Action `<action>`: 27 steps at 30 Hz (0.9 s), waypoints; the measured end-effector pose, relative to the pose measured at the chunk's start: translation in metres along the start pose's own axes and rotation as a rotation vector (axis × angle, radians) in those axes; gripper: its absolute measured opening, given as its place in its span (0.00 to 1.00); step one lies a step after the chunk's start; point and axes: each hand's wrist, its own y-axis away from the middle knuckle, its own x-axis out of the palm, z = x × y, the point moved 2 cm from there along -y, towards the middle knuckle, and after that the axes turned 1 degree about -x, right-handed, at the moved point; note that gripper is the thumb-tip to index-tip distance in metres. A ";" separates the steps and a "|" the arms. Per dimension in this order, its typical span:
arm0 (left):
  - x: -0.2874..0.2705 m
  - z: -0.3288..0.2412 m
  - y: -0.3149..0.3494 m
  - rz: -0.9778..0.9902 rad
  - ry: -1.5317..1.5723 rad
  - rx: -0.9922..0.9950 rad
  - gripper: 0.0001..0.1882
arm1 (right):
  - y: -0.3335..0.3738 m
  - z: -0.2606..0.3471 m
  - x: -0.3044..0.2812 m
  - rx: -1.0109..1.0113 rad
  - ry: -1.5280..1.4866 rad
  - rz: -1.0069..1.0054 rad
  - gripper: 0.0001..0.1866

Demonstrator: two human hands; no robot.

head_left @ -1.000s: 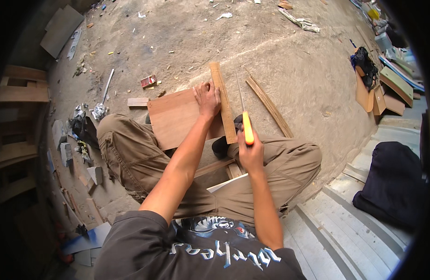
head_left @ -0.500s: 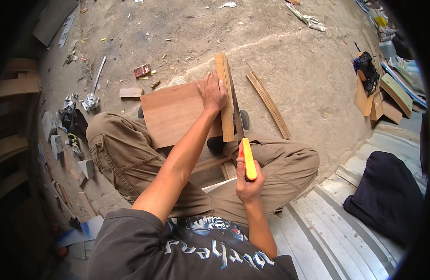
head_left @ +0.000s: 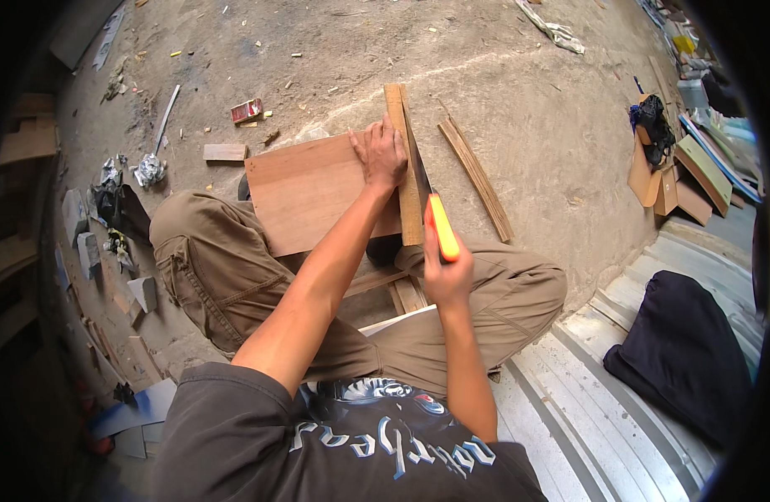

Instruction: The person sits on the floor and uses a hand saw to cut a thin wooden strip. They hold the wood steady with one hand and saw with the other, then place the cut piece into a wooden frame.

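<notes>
My right hand (head_left: 452, 278) grips the yellow and orange handle of a handsaw (head_left: 443, 227). Its dark blade points away from me, along the right side of a narrow wooden strip (head_left: 411, 219). The strip lies lengthwise at the right edge of a reddish-brown plywood panel (head_left: 305, 197). With fingers spread, my left hand (head_left: 381, 154) presses down on the panel's upper right corner and against the strip. The panel rests by my crossed legs. Where the blade meets the wood cannot be made out clearly.
A split length of wood (head_left: 477, 181) lies right of the saw. Left of the panel are a small wood block (head_left: 225, 152), a red box (head_left: 247, 110) and crumpled foil (head_left: 150, 170). Corrugated metal sheeting (head_left: 569, 402) and a black cloth (head_left: 682, 356) are at the right.
My right hand has pushed the saw forward, so the handle now sits farther up beside the strip. My left hand stays in place on the panel. The view has shifted slightly.
</notes>
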 end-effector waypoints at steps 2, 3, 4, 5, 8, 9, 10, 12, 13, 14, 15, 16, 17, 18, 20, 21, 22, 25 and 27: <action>0.008 0.003 0.001 -0.017 -0.052 -0.008 0.28 | -0.002 -0.002 0.007 -0.073 0.122 0.006 0.13; 0.013 0.003 0.003 -0.014 -0.060 -0.008 0.28 | -0.001 -0.002 0.009 -0.106 0.183 0.008 0.13; 0.018 0.003 0.004 -0.011 -0.069 -0.009 0.28 | 0.012 -0.001 0.005 -0.059 0.197 0.038 0.13; 0.015 0.010 0.001 -0.028 -0.088 -0.016 0.28 | 0.033 0.012 0.001 -0.017 0.144 0.080 0.10; 0.008 0.012 0.000 -0.035 -0.090 -0.018 0.29 | 0.084 0.024 -0.025 0.043 0.116 0.065 0.09; 0.008 0.010 -0.001 -0.039 -0.072 0.001 0.28 | 0.083 0.024 -0.028 0.027 0.106 0.042 0.10; 0.007 0.008 -0.002 -0.046 -0.054 0.019 0.28 | 0.068 0.020 -0.022 0.010 0.068 0.011 0.09; 0.005 0.005 0.009 -0.022 -0.030 0.032 0.28 | 0.026 -0.002 -0.006 -0.010 0.110 0.005 0.09; 0.005 0.002 0.009 -0.017 -0.021 0.033 0.27 | -0.009 -0.005 0.006 0.090 0.092 0.036 0.13; 0.006 -0.003 0.006 -0.025 -0.009 0.035 0.27 | -0.037 -0.006 0.014 0.120 0.042 0.029 0.16; 0.009 -0.001 0.002 -0.039 -0.030 0.032 0.27 | -0.038 -0.009 0.019 0.022 0.101 0.019 0.15; 0.011 0.000 -0.001 -0.051 -0.049 0.030 0.27 | -0.038 -0.012 0.024 -0.076 0.160 0.007 0.15; 0.013 0.006 0.004 -0.057 -0.077 0.010 0.28 | -0.023 -0.008 0.022 -0.023 0.123 0.043 0.13; 0.011 0.006 0.003 -0.042 -0.081 -0.005 0.28 | 0.000 -0.001 0.015 0.022 0.091 0.072 0.12; 0.009 0.007 0.003 -0.006 -0.083 -0.022 0.27 | 0.059 0.012 -0.015 0.163 0.060 0.055 0.09; 0.009 0.007 0.007 -0.005 -0.072 -0.020 0.27 | 0.081 0.024 -0.030 0.160 0.078 0.058 0.08; 0.008 0.007 0.010 -0.005 -0.062 -0.018 0.27 | 0.081 0.027 -0.032 0.135 0.073 0.042 0.07; 0.007 0.007 0.004 -0.033 -0.058 0.038 0.27 | 0.040 0.014 -0.009 0.017 0.009 -0.048 0.07; 0.007 -0.001 0.006 -0.017 -0.032 0.051 0.27 | -0.025 -0.025 0.005 0.208 -0.050 0.021 0.13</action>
